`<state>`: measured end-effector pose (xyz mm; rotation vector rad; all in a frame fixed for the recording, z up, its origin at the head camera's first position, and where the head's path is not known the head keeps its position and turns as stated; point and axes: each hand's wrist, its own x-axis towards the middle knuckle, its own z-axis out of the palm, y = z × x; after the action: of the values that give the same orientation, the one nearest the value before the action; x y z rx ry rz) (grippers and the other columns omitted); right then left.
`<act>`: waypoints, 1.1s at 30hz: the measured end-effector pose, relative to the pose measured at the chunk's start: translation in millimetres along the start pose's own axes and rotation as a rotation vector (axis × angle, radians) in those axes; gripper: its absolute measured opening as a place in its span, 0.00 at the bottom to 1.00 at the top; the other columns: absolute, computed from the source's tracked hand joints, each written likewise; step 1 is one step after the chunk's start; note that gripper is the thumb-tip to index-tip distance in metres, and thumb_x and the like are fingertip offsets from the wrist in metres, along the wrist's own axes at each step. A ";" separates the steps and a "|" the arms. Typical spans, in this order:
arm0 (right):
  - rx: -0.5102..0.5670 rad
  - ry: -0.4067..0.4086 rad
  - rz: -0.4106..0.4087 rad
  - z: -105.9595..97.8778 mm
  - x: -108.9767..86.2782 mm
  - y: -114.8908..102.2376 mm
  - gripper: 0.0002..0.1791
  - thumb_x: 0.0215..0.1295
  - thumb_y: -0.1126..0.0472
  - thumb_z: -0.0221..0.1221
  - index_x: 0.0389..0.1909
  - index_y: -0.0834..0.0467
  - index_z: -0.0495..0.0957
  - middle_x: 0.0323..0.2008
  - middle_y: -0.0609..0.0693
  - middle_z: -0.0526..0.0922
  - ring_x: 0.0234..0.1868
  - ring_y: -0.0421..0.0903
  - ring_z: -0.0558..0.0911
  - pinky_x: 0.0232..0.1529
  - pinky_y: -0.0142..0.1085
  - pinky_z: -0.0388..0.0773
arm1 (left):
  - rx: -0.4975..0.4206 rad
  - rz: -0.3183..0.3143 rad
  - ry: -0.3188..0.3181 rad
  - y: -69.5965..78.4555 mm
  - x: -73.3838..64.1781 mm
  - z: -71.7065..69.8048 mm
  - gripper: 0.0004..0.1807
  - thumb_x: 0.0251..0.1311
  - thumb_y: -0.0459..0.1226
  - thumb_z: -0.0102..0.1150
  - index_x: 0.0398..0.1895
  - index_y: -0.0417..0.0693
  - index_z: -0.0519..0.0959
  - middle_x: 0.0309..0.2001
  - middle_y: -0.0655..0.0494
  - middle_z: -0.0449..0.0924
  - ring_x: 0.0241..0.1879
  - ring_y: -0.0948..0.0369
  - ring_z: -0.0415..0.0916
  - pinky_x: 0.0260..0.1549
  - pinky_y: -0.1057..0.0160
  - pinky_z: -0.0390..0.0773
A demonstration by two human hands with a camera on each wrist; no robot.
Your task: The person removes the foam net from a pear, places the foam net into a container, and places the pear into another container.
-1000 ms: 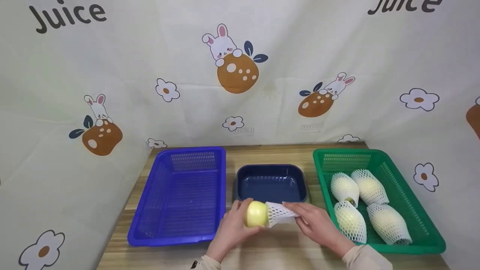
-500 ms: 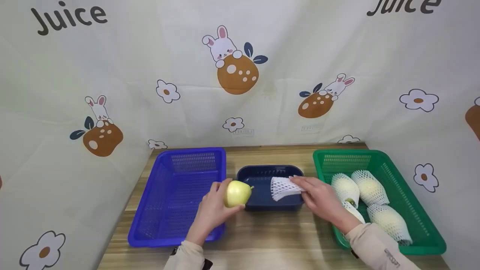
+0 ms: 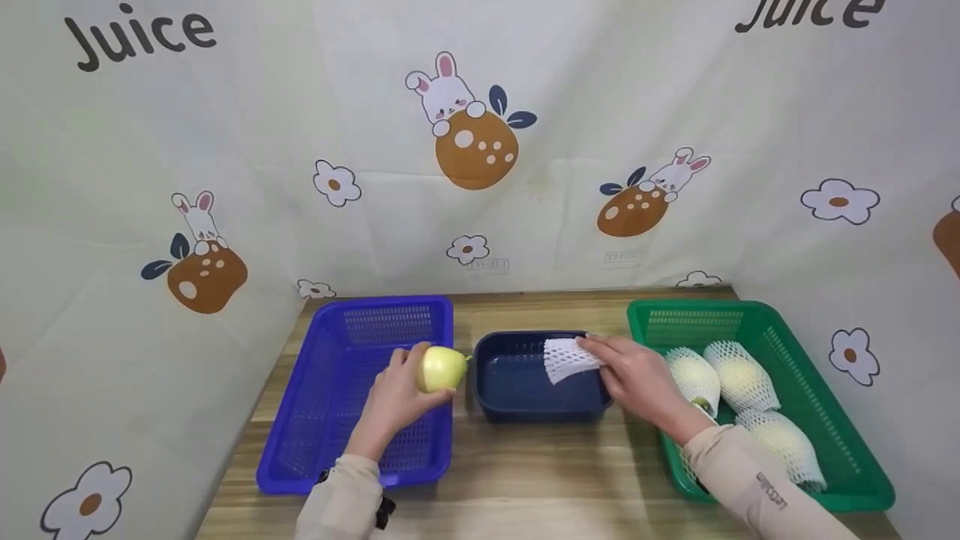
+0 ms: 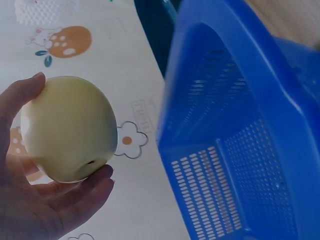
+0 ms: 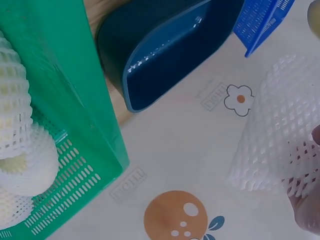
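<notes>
My left hand (image 3: 394,394) grips a bare yellow-green pear (image 3: 442,369) over the right rim of the blue basket (image 3: 296,397). The pear's stem points right in the head view; in the left wrist view the pear (image 4: 70,127) sits between thumb and curled fingers. With my right hand (image 3: 637,375) I pinch a white foam net sleeve (image 3: 566,358) by its right end, above the dark blue basin (image 3: 544,405). The sleeve (image 5: 275,130) looks hollow and hangs loose in the right wrist view.
On the right, a green basket (image 3: 851,457) holds several pears in foam nets (image 3: 742,375); my right forearm hides part of it. All three containers stand on a wooden table (image 3: 525,480). A printed cloth (image 3: 555,187) hangs behind.
The pear has come out of its foam net. My left hand has carried it left to the blue basket, while my right hand has moved the sleeve up over the basin.
</notes>
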<state>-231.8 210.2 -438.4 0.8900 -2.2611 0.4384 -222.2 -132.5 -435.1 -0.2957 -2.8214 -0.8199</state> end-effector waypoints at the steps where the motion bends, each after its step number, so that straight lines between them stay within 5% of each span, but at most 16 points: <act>1: -0.004 -0.001 0.001 0.7 0.3 0.9 0.24 0.46 0.70 0.56 0.48 0.55 0.77 0.42 0.52 0.79 0.41 0.49 0.78 0.33 0.42 0.75 | 0.010 -0.009 -0.006 -3.1 1.3 -0.5 0.40 0.36 0.53 0.67 0.55 0.47 0.66 0.39 0.47 0.67 0.30 0.50 0.72 0.23 0.54 0.73; 19: -0.047 -0.032 0.076 9.6 12.4 17.3 0.22 0.46 0.70 0.55 0.46 0.57 0.77 0.42 0.52 0.79 0.42 0.50 0.77 0.34 0.43 0.75 | 0.155 -0.139 -0.093 -53.5 25.9 -8.1 0.40 0.36 0.51 0.68 0.53 0.40 0.67 0.41 0.37 0.67 0.32 0.42 0.71 0.27 0.45 0.71; 33: -0.062 -0.068 0.140 23.7 17.0 22.7 0.22 0.45 0.71 0.56 0.45 0.57 0.78 0.42 0.53 0.79 0.41 0.52 0.77 0.34 0.44 0.75 | 0.265 -0.201 -0.315 -72.9 32.7 -2.4 0.43 0.35 0.44 0.69 0.55 0.32 0.63 0.45 0.30 0.65 0.42 0.38 0.68 0.38 0.43 0.68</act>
<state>-267.8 206.0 -445.4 0.7285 -2.3958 0.4034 -270.9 -189.6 -462.5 -0.1091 -3.2511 -0.4547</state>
